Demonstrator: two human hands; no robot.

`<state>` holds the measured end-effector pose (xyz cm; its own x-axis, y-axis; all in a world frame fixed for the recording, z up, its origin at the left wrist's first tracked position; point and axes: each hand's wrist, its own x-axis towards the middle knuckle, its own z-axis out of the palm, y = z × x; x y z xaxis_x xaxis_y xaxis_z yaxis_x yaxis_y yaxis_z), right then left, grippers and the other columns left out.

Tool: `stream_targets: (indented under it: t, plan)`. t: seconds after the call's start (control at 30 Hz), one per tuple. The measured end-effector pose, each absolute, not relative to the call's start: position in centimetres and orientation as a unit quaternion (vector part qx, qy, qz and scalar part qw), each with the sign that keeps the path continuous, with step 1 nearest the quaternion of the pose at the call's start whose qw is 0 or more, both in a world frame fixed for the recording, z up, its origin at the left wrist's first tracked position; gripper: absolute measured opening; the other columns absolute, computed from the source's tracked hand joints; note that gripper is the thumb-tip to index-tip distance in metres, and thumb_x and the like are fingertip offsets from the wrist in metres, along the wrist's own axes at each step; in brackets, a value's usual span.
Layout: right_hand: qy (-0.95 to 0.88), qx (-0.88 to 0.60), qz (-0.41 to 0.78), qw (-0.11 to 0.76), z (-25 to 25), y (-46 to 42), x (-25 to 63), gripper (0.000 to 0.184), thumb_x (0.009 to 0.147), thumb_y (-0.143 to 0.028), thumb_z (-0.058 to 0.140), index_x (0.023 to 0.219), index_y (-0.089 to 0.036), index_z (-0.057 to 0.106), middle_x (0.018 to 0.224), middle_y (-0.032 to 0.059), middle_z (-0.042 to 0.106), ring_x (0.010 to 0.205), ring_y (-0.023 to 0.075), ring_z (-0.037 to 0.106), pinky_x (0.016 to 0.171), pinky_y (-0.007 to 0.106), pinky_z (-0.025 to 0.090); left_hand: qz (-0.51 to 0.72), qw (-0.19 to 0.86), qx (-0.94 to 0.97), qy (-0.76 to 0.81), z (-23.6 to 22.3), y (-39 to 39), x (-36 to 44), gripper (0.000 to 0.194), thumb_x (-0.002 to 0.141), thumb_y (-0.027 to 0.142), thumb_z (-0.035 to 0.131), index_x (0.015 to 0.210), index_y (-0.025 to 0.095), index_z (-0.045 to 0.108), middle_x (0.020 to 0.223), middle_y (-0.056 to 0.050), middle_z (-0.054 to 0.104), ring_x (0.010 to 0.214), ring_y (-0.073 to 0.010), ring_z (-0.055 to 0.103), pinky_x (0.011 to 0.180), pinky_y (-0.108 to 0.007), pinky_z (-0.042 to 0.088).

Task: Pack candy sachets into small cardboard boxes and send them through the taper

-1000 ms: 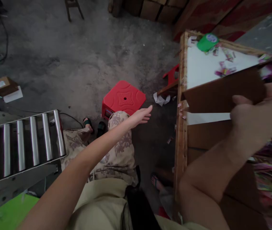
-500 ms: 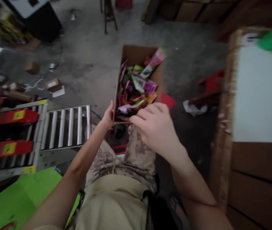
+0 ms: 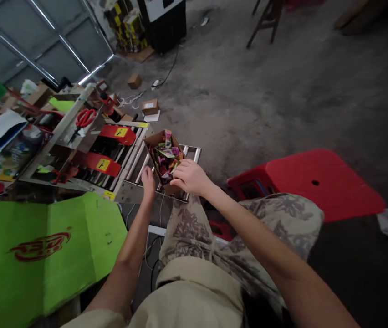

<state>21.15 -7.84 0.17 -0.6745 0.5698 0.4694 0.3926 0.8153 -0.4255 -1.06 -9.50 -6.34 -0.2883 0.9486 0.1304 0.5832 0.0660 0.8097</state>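
Note:
An open cardboard box point(image 3: 173, 189) filled with colourful small snack packets point(image 3: 166, 155) rests on the roller conveyor's end point(image 3: 137, 168), slightly turned. My right hand point(image 3: 191, 176) holds the box's near right edge, thumb toward me and fingers over the rim. Close beside the box's left wall is my left hand point(image 3: 148, 180), upright, with its fingers loosely apart and nothing seen in it. Whether it still touches the box is hard to see.
Left of the box stands a taping machine with red arms point(image 3: 103, 163) and red-handled scissors point(image 3: 85, 118) on top. A green cardboard sheet point(image 3: 67, 246) lies near my left arm. A red stool point(image 3: 317, 182) stands at right. Small boxes point(image 3: 150, 106) and cables lie on the floor.
My view and body have turned left toward the conveyor. The box has gone from being held in front of me onto the rollers. My left hand has loosened from its side.

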Motion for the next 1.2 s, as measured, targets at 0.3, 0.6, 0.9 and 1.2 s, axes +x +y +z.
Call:
stream_targets:
  t: [0.3,0.6,0.9,1.2]
  plan:
    - [-0.773,-0.383,0.214,0.459,-1.0,-11.2,24.3,0.025,0.097,-0.02,0.047,0.104,-0.024,0.072,0.113,0.0102,0.062,0.102,0.0214,0.061,0.086,0.037,0.053,0.462,0.288,0.622,0.563,-0.8,-1.3,-5.2,0.057,0.084,0.06,0.06,0.121,0.018,0.062,0.113,-0.011,0.068,0.112,-0.026,0.064,0.099,-0.039,0.052]
    - [-0.862,-0.379,0.247,0.228,5.6,-4.9,19.7,0.027,0.087,-0.004,0.051,0.088,-0.018,0.074,0.093,0.0061,0.067,0.088,0.0176,0.063,0.082,0.029,0.05,0.503,0.21,0.627,0.557,-2.8,-2.2,-4.2,0.04,0.089,0.044,0.056,0.12,0.019,0.063,0.121,-0.01,0.066,0.113,-0.0239,0.062,0.1,-0.038,0.05]
    - [-0.867,-0.472,0.136,0.085,2.4,-5.0,15.4,0.058,0.093,-0.005,0.036,0.151,-0.007,0.037,0.153,0.0214,0.035,0.131,0.0315,0.046,0.105,0.043,0.045,0.507,0.18,0.645,0.542,-2.8,-3.0,-3.7,0.038,0.092,0.046,0.055,0.118,0.021,0.066,0.116,-0.009,0.067,0.109,-0.022,0.062,0.095,-0.035,0.051]
    - [-0.863,-0.442,0.226,-0.095,1.5,-1.7,13.9,0.043,0.084,-0.01,0.058,0.127,-0.007,0.063,0.122,0.0199,0.065,0.109,0.0315,0.064,0.091,0.038,0.052,0.493,0.271,0.66,0.497,-3.1,-1.5,-4.5,0.043,0.084,0.053,0.063,0.109,0.018,0.065,0.106,-0.008,0.068,0.097,-0.0213,0.065,0.084,-0.032,0.052]
